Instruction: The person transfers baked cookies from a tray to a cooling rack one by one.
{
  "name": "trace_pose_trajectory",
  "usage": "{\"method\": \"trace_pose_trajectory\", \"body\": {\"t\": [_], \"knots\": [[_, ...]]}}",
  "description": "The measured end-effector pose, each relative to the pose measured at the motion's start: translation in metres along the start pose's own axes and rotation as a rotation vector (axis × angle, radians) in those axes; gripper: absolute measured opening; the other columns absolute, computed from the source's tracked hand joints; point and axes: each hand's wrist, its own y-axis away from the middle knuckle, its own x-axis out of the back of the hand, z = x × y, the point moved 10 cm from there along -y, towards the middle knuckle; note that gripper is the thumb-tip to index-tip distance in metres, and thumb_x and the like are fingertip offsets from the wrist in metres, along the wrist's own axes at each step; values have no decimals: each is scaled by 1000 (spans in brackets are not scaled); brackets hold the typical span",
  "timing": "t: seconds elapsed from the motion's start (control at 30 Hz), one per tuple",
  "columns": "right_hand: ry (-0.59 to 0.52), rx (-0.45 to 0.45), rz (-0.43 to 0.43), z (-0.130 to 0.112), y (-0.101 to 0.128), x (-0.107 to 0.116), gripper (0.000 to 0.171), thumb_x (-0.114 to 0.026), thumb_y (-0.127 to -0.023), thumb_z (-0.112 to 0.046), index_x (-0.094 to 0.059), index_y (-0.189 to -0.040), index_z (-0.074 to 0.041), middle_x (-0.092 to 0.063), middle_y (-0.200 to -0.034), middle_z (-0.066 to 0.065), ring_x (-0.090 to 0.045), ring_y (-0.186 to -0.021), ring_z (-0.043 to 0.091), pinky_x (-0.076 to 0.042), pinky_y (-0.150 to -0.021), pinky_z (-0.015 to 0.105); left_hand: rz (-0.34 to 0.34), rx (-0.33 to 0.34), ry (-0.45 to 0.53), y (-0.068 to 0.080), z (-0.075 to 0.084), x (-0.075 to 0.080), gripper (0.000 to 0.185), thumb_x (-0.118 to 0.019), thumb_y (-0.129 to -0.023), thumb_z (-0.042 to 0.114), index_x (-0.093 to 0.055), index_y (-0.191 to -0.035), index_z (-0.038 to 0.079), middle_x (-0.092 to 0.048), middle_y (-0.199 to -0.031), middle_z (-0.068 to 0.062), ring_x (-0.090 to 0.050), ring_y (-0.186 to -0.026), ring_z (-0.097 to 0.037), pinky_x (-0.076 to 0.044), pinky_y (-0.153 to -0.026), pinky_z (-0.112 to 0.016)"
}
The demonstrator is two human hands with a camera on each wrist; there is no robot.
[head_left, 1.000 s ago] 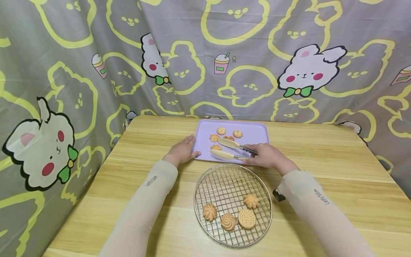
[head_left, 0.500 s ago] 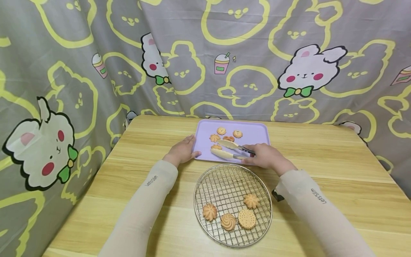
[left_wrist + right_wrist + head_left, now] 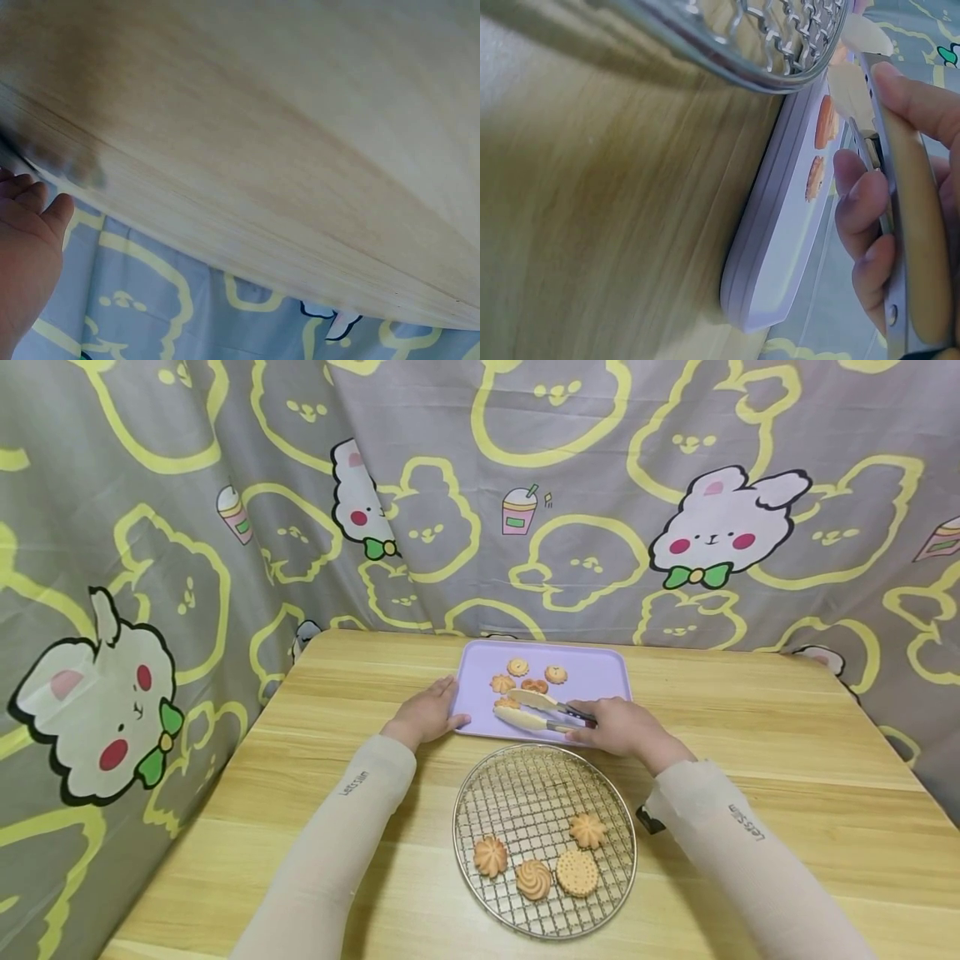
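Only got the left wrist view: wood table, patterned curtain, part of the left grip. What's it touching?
Observer: Head view shows the left grip at the left side of a purple tray, thumb at the rim.
Operator: And the other one?
Observer: The right grip holds a pair of tongs over the tray, tips apart.
Operator: Anything between the tray and the person?
Observer: Yes, a round wire rack with four cookies on it.
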Motion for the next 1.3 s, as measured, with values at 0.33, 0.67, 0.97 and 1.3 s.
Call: {"method": "trace_pose_trajectory", "body": {"t": [0.33, 0.67, 0.97, 1.3], "knots": [[-10, 11, 20, 3, 3, -1, 64, -61, -90, -48, -50, -140, -10, -62, -117, 22, -62, -95, 34, -48, -83, 57, 13, -6, -2, -2, -1, -2, 83, -42, -96, 55, -14, -150, -2, -13, -157, -16, -13, -143, -28, -16, -116, -38], [-56, 22, 63, 2, 10, 11, 66, -60, -89, -50, -48, -141, -10, -57, -125, 25, -54, -111, 46, -43, -92, 61, 7, -14, 52, 0, -2, 0, 85, -42, -96, 56, -14, -150, -3, -13, -157, -16, -13, -143, -29, -15, -116, -38], [-63, 70, 98, -5, 23, 20, 66, -63, -88, -50, -50, -140, -10, -59, -124, 24, -57, -108, 44, -44, -92, 59, 0, -1, 16, -2, -1, -1, 84, -44, -96, 54, -13, -151, -1, -11, -157, -14, -13, -143, -27, -16, -116, -37], [-95, 89, 80, -9, 40, 16, 63, -67, -86, -47, -53, -138, -13, -66, -96, 8, -56, -78, 21, -49, -72, 43, 6, -2, 15, 0, -1, 0, 83, -42, -97, 54, -13, -151, -1, -12, -157, -15, -13, -143, -28, -16, -116, -37]]}}
